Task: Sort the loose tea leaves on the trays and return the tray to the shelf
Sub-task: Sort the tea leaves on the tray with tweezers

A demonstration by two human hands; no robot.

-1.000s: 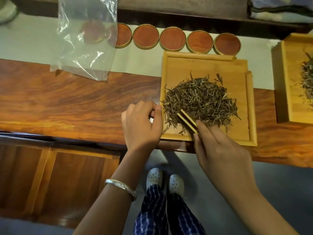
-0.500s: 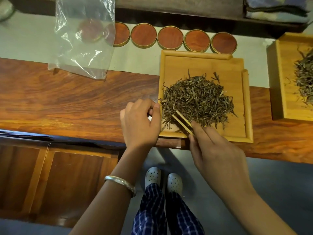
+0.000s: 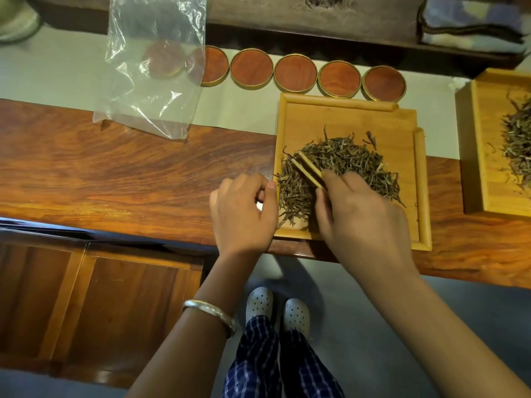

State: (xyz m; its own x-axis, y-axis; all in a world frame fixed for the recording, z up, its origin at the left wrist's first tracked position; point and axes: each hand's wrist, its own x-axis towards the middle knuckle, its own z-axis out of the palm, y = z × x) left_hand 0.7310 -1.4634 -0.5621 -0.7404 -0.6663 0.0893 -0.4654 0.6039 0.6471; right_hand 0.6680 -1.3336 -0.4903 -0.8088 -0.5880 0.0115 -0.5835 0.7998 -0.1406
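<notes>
On the tray [image 3: 402, 179] at the table's [image 3: 115, 173] front edge, the right hand [image 3: 362, 214] holds bamboo tongs [image 3: 307, 169] in the tea leaves [image 3: 350, 165]; the left hand [image 3: 242, 216] grips the tray's left rim.

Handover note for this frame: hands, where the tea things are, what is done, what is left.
Right hand holds bamboo tweezers, tips in the tea leaves.
Left hand rests curled at the tray's left edge, pinching something small I cannot identify.
Tray sits on the wooden counter; a second tray with leaves is to the right.
Done: leaves piled. Left: finish sorting, return tray to shelf.
</notes>
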